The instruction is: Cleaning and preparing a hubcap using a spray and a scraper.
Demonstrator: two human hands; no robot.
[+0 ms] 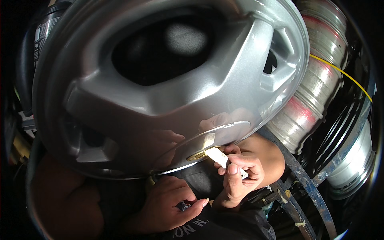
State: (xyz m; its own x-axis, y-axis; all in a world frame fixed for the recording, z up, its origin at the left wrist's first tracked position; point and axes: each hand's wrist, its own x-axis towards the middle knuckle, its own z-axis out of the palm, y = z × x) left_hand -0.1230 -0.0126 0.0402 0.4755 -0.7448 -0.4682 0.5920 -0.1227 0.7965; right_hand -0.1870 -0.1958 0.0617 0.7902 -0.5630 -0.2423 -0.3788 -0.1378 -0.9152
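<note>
A silver alloy wheel [180,105] fills most of the view, tilted, its glossy face reflecting the hands. Near its lower edge is a gold-coloured oval patch [198,154]. My right hand [243,174] pinches a flat, pale strip [217,156] between thumb and fingers; the strip's far end is over or against the gold patch. Below the wheel's rim is my left hand [174,204], thumb extended and fingers curled. A small dark item [183,205] shows between its thumb and fingers, but whether it is gripped is unclear.
Bare metal wheel barrels [315,84] with red marks are stacked at the right, with a yellow cord [345,73] across them. A paint-spotted metal frame [312,192] stands lower right, beside another silver wheel [351,168]. A black container [45,39] is at the upper left.
</note>
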